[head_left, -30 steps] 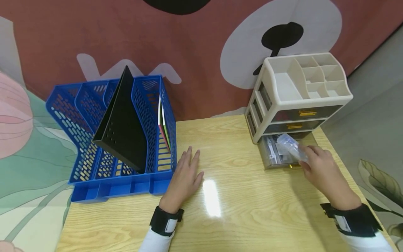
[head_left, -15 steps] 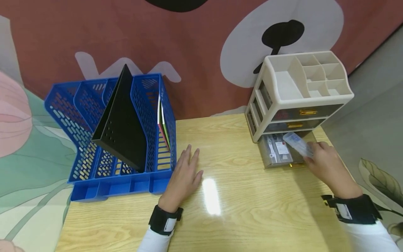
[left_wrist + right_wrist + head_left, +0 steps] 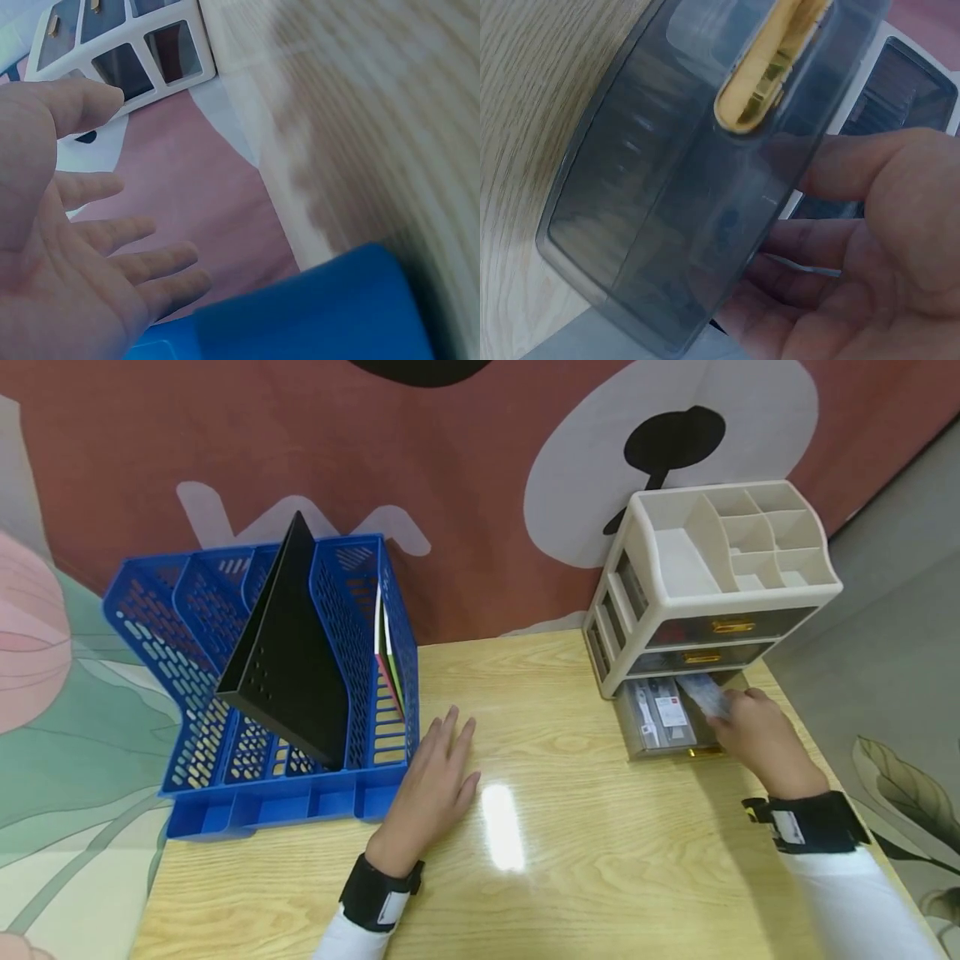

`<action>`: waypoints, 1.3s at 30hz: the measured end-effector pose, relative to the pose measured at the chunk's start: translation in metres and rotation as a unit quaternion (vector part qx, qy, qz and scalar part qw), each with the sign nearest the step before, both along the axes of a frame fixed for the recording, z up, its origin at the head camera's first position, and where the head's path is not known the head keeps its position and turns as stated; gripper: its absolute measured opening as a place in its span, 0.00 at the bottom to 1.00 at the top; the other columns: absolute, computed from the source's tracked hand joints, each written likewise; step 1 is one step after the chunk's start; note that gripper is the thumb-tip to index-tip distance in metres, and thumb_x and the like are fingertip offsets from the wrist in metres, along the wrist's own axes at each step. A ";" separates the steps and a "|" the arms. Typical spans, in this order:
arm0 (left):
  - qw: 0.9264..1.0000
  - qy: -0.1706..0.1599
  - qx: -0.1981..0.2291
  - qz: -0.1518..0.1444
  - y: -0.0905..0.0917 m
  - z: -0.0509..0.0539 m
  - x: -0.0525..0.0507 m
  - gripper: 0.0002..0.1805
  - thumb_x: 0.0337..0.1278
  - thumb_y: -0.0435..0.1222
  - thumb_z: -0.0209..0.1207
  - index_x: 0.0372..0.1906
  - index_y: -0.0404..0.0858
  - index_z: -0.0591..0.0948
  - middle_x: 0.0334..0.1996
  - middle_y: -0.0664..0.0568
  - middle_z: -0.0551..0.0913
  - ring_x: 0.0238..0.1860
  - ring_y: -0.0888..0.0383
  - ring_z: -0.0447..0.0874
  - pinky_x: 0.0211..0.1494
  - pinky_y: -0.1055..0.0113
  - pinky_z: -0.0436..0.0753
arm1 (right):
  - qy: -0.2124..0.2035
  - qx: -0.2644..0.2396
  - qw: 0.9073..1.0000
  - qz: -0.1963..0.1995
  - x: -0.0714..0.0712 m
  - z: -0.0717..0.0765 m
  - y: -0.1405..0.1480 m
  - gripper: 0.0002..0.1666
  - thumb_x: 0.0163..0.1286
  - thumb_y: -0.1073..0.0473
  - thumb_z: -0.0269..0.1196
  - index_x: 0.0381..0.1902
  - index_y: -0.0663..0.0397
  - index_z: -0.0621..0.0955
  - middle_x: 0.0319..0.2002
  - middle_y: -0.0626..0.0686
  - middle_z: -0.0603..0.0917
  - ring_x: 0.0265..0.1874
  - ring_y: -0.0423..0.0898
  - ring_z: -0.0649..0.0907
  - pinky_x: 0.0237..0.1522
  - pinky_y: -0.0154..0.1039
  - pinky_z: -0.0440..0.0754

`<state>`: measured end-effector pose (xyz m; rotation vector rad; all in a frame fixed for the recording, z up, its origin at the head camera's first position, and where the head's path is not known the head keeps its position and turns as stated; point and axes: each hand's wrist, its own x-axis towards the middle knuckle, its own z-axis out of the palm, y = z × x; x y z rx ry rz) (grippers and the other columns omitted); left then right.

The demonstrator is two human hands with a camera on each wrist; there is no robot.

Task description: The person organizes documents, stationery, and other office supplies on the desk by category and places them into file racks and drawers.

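Observation:
My right hand (image 3: 761, 735) holds a clear plastic piece (image 3: 703, 693), long and see-through, its exact kind unclear. It slants into the right part of the pulled-out bottom drawer (image 3: 637, 745). In the right wrist view, the fingers of my right hand (image 3: 855, 255) reach behind the smoky drawer front with its gold handle (image 3: 754, 82), and hardly any of the piece shows. Inside the drawer's left part lie small items, among them a white label (image 3: 671, 712). My left hand (image 3: 427, 789) rests on the table, fingers straight, beside the blue file rack (image 3: 300, 797).
Above the bottom drawer, the white desk organizer (image 3: 660, 602) has two closed drawers and a compartmented top. A black folder (image 3: 300, 668) leans in the file rack, and thin booklets (image 3: 388, 660) stand at its right side. A patterned cloth (image 3: 480, 485) hangs behind the table (image 3: 555, 718).
My right hand first shifted a little right, then moved forward and lowered the clear plastic piece deeper into the drawer. The left hand has barely moved.

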<state>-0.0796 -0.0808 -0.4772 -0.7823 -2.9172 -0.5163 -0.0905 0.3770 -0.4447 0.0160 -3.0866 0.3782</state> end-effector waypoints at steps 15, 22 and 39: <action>0.999 0.031 -0.030 -0.029 -0.004 -0.005 0.013 0.41 0.67 0.44 0.65 0.79 0.36 0.63 0.80 0.35 0.59 0.76 0.33 0.64 0.74 0.40 0.71 | -0.064 -0.031 0.997 -0.044 -0.014 -0.011 0.000 0.33 0.65 0.61 0.67 0.58 0.84 0.71 0.41 0.81 0.80 0.36 0.72 0.82 0.35 0.67 0.80; 0.999 0.025 -0.033 -0.032 -0.004 -0.007 0.017 0.40 0.69 0.45 0.64 0.79 0.36 0.63 0.80 0.35 0.59 0.76 0.33 0.65 0.76 0.41 0.69 | -0.136 -0.023 0.990 -0.043 -0.018 -0.014 0.002 0.32 0.67 0.58 0.68 0.53 0.85 0.73 0.40 0.76 0.80 0.38 0.66 0.80 0.37 0.62 0.80; 0.999 0.004 -0.030 -0.025 -0.006 -0.015 0.019 0.40 0.70 0.45 0.62 0.79 0.36 0.63 0.79 0.34 0.59 0.76 0.33 0.64 0.76 0.41 0.69 | -0.141 -0.068 0.987 -0.028 -0.026 -0.016 0.004 0.51 0.68 0.52 0.71 0.74 0.77 0.60 0.60 0.84 0.73 0.54 0.74 0.78 0.58 0.74 0.74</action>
